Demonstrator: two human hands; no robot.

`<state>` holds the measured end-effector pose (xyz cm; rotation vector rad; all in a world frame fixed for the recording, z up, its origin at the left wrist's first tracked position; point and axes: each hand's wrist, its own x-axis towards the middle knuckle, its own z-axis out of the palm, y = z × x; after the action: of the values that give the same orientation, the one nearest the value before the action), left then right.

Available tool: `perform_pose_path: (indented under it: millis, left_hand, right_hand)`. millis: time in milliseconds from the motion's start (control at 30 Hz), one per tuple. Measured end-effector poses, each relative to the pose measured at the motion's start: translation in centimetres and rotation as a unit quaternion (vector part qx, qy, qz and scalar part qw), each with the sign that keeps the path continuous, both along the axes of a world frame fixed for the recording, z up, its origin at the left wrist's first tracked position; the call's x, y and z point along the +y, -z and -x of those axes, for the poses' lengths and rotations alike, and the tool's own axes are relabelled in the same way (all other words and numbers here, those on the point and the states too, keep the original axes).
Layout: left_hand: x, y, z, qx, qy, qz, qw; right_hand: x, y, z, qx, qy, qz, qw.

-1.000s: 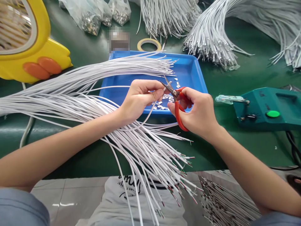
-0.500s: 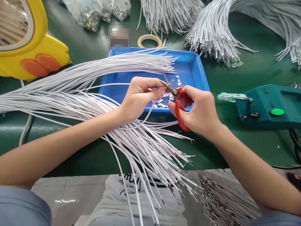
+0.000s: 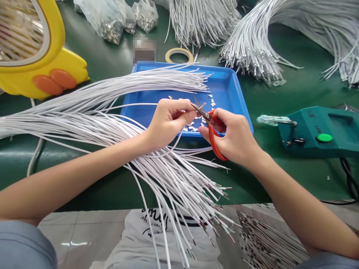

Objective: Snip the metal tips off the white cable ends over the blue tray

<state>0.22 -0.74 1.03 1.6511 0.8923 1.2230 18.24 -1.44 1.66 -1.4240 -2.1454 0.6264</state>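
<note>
Pinched between the thumb and fingers of my left hand (image 3: 172,121) is the end of a white cable (image 3: 179,139), which loops down below the hand. My right hand (image 3: 231,132) grips red-handled scissors (image 3: 213,140), their blades parted around the cable's tip just beyond my left fingertips. Both hands are over a blue tray (image 3: 232,99) that has small silvery scraps (image 3: 192,129) scattered in it. One bundle of white cables (image 3: 168,80) lies across the tray's far side. Another cable bundle (image 3: 174,179) passes under my left forearm and fans over the table's front edge, coloured wire ends showing.
A yellow fan-like device (image 3: 64,48) stands at the left. On the right sits a green machine (image 3: 316,130) with a lit button. Behind the tray are a tape roll (image 3: 169,56), bags of small metal parts (image 3: 112,30) and more cable bundles (image 3: 252,56).
The view has shifted slightly, so the tray and table things appear a little lower. Both hands keep their grips, and the scissors stay at the cable's tip.
</note>
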Motion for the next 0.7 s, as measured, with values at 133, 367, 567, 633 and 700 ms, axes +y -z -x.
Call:
perform_pose_path:
  millis: [133,367,567,633,700]
  left_hand:
    - [0.0,0.2,0.2,0.011,0.001,-0.006,1.000]
    - [0.5,0.6,0.5,-0.107,-0.066,0.093,0.988]
    - [-0.2,0.3,-0.2,-0.049,0.056,0.081,0.994]
    - [-0.6,-0.1,-0.5,-0.024,0.073,0.097,0.992]
    - [-1.2,-0.5,-0.7,0.005,0.081,0.115,0.990]
  right_hand:
    - [0.1,-0.4,-0.1,-0.016,-0.007,0.013,1.000]
    - [0.8,-0.4,-0.9,-0.014,0.110,-0.035,0.993]
    - [0.5,-0.4,-0.4,0.268,0.047,-0.018,0.962]
    - [0.0,-0.7,-0.2,0.330,0.031,0.024,0.943]
    - [-0.8,-1.1,-0.2,0.376,0.021,0.076,0.923]
